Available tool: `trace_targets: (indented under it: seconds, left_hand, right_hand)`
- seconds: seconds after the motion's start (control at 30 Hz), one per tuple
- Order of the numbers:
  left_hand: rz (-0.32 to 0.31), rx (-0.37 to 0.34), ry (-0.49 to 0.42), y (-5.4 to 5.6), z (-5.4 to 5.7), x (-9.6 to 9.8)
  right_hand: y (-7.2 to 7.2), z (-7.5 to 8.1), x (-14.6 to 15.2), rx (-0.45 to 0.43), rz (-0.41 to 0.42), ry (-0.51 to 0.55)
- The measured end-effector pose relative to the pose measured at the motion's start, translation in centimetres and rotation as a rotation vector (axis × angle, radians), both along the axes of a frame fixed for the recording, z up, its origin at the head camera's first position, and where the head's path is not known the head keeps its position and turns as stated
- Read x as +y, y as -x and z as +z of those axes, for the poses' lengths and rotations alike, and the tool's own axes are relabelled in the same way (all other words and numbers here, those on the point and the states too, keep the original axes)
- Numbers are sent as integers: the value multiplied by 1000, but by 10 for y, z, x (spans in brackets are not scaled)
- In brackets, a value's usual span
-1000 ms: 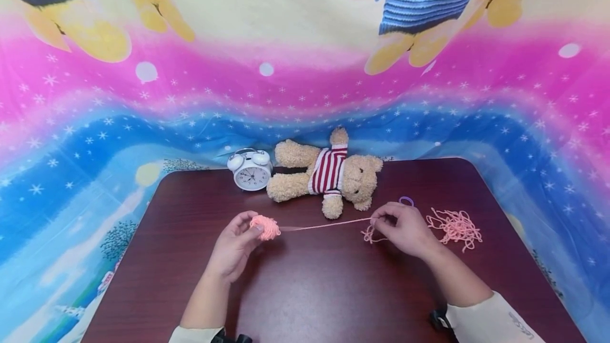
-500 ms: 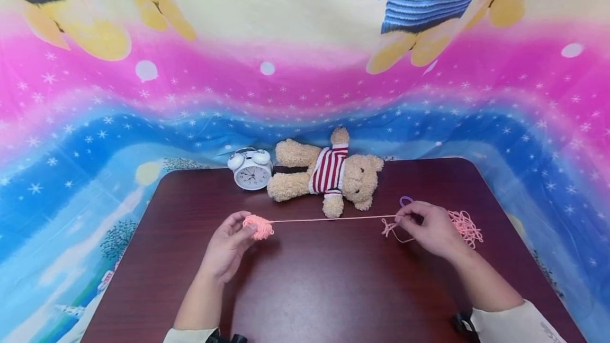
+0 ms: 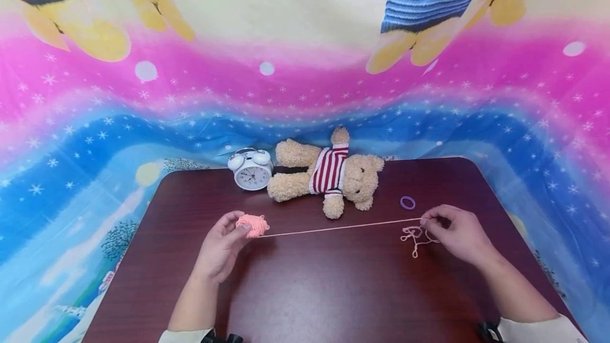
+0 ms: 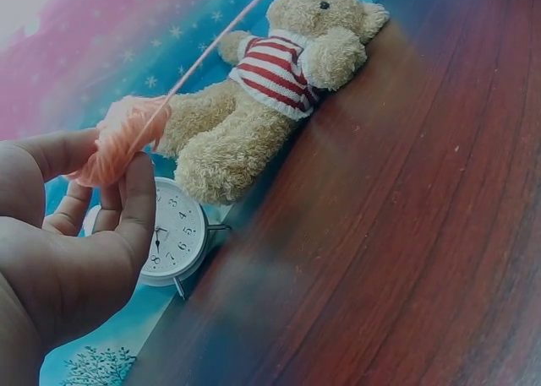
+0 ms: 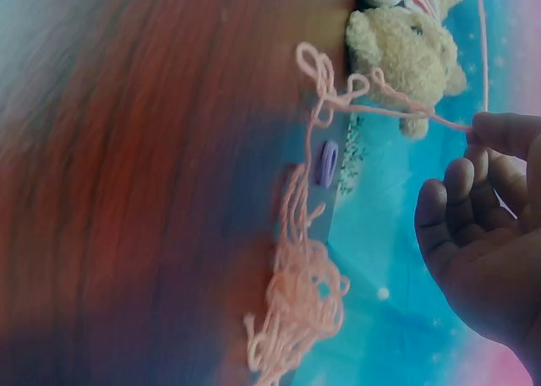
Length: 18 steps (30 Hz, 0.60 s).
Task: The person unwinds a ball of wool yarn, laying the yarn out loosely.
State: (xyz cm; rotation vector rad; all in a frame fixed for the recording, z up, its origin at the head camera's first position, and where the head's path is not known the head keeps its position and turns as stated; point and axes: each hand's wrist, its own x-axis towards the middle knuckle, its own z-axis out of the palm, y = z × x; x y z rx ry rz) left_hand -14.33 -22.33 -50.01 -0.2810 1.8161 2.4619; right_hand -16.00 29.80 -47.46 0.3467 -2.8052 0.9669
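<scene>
My left hand (image 3: 219,250) pinches a small wound ball of pink yarn (image 3: 254,225) between thumb and fingers, above the left part of the table. From it a taut yarn strand (image 3: 340,227) runs across to my right hand (image 3: 459,234), whose thumb and forefinger pinch it. A few loose loops hang below the right fingertips. In the right wrist view a tangled heap of pink yarn (image 5: 304,289) lies on the table; in the head view the right hand hides it. The left wrist view shows the yarn ball (image 4: 122,141) held at the fingertips.
A teddy bear (image 3: 329,173) in a red-striped shirt lies along the table's back edge. Left of it stands a white alarm clock (image 3: 252,171). A purple ring (image 3: 407,202) lies near the right hand. Behind the dark wooden table (image 3: 305,285) hangs a patterned cloth (image 3: 305,89).
My right hand has moved right, drawing the strand out longer; it now covers the heap and the purple ring shows whole. My left hand has shifted slightly left with the ball.
</scene>
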Motion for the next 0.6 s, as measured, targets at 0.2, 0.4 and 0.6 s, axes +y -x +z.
trace_targets:
  seconds: [0.2, 0.4, 0.6]
  left_hand:
    - [8, 5, -25, 0, 0, -1]
    - [12, 20, -43, 1, 0, -2]
    - [5, 25, -45, 1, 1, -3]
  right_hand:
    - [-3, -3, 12, 28, -19, -12]
    - [-5, -4, 22, 24, -27, -38]
    - [-7, -3, 32, 11, -40, -59]
